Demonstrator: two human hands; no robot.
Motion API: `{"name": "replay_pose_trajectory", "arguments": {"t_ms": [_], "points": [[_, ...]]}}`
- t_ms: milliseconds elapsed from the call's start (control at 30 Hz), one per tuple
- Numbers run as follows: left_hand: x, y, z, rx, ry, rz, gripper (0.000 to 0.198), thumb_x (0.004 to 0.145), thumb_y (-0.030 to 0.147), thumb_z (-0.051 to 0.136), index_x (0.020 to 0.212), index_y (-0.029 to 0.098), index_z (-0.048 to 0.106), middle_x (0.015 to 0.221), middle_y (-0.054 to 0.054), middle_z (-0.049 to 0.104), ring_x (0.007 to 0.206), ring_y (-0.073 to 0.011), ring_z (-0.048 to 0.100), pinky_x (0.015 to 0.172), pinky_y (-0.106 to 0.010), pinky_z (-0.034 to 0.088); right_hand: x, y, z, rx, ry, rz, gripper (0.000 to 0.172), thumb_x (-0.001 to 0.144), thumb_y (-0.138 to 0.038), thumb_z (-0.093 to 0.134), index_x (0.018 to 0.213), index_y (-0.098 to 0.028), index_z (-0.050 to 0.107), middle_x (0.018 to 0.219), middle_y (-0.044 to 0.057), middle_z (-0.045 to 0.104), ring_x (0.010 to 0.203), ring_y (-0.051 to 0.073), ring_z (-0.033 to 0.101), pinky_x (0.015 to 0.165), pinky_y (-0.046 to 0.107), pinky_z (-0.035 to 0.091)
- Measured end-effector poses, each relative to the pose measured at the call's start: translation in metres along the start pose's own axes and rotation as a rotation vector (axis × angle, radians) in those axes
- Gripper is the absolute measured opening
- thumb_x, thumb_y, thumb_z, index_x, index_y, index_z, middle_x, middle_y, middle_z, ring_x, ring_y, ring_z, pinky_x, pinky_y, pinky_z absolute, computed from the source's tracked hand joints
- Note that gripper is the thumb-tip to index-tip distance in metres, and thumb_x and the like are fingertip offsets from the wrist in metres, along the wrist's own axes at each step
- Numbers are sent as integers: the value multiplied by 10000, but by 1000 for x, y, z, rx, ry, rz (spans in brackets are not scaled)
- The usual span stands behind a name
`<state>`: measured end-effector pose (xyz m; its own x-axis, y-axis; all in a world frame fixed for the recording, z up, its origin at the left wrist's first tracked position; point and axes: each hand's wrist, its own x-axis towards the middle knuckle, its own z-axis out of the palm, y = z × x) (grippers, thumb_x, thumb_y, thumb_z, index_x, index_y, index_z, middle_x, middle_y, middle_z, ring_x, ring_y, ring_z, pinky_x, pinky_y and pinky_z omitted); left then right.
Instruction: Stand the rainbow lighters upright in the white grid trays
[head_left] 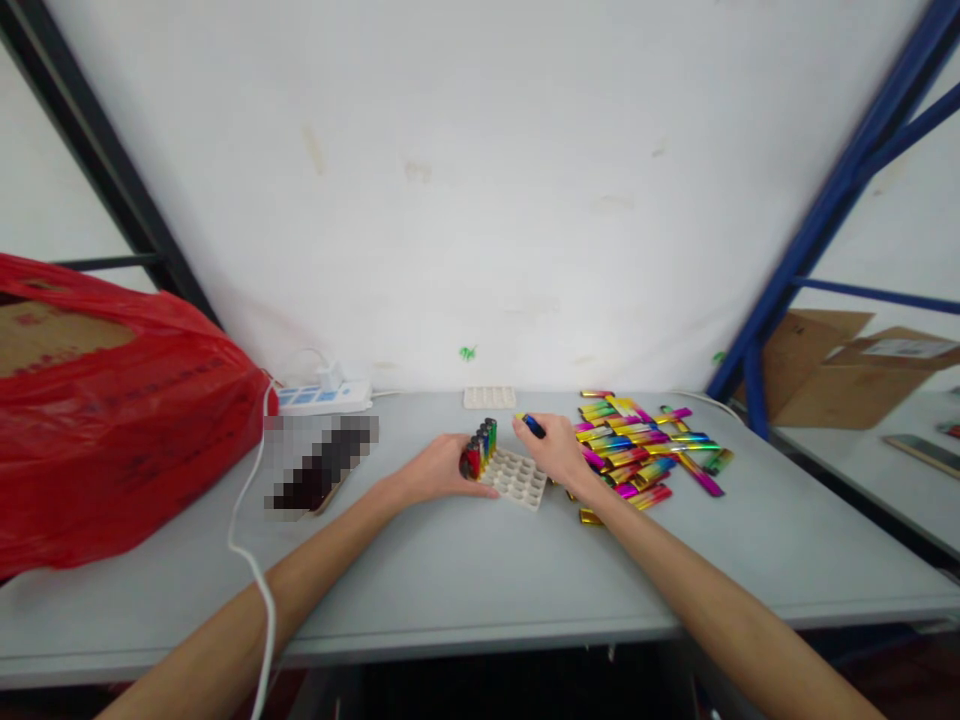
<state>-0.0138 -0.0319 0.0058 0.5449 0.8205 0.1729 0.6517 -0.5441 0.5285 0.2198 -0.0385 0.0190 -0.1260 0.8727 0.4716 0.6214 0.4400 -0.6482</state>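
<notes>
Blue lighter (pixel 532 426) is pinched in the closed fingers of the right hand (pixel 556 450), its long axis slanting back-left, seemingly just above the far edge of the white cell tray (pixel 521 482). The left hand (pixel 442 468) curls against the tray beside the standing lighters (pixel 481 443); whether it grips, I cannot tell.

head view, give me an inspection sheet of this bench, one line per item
surface: grey table, smooth top
job's things: white tray with standing lighters at its left end; pile of shiny lighters to its right
clutter: red bag at left, blurred dark item, spare tray by the wall
hands: left hand rests at the tray's left end; right hand pinches a blue lighter above the tray
cables: white cable runs from power strip over the front edge
surroundings: white wall, blue rack, cardboard boxes at right
</notes>
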Motion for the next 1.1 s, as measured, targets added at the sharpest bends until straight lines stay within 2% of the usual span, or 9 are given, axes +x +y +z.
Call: {"name": "replay_pose_trajectory", "arguments": {"t_ms": [100,233,300,400,500,667,933,1033,1100], "points": [[0,-1,1,-2,5,-2,601,632,713,886,812,192,647,757,4,673,692,-201,605,616,-284,419,1,3,0,-28,-2,24,431,933,-433,512,572,-238,381,548,-34,373,580,135,408,570,283,240],[0,0,0,-9,-11,-26,603,638,712,880,827,189,648,752,6,671,680,-193,600,603,-278,411,1,4,-1,-84,-33,29,413,1031,-482,474,701,-234,490,621,-23,516,630,162,493,619,282,319],[0,1,0,-12,-24,-29,601,646,707,878,835,186,646,751,3,671,685,-196,603,599,-276,408,0,5,-2,-99,-105,-14,365,1079,-461,430,816,-232,539,723,0,609,693,178,556,667,281,380],[-1,2,-1,-27,-27,-16,592,649,691,882,844,179,655,776,-6,687,703,-201,609,612,-276,417,-1,5,-3,-148,-193,-164,315,1111,-382,404,891,-223,562,912,63,683,859,201,625,796,292,450],[-1,3,-1,-29,-23,-6,579,658,680,877,853,178,667,788,-10,696,708,-201,608,620,-277,424,0,6,-5,-222,-224,-235,344,1128,-392,416,881,-218,580,931,77,695,893,215,637,844,306,456],[-1,2,-1,-14,-24,-4,575,663,682,878,840,178,664,775,-9,689,682,-199,596,608,-283,415,1,6,-8,-236,-233,-148,365,1137,-402,442,879,-210,615,824,47,721,758,197,640,741,289,433],[0,1,0,-32,-20,18,552,676,640,893,887,169,696,825,-12,721,712,-205,619,652,-285,446,3,14,0,-287,-365,-226,187,1103,-314,554,1016,-179,650,939,74,747,827,199,659,755,284,435],[-1,1,-1,-31,-17,23,562,679,636,898,916,168,698,855,-19,732,742,-218,636,678,-291,459,1,14,1,-307,-371,-284,243,1090,-376,586,964,-177,648,964,81,736,867,207,653,782,291,441],[-1,1,-1,-23,-18,30,561,690,633,895,924,163,695,864,-26,735,760,-227,646,686,-295,462,1,14,-1,-260,-336,-284,337,1131,-417,482,961,-185,657,954,72,737,890,204,662,812,292,447]]}}
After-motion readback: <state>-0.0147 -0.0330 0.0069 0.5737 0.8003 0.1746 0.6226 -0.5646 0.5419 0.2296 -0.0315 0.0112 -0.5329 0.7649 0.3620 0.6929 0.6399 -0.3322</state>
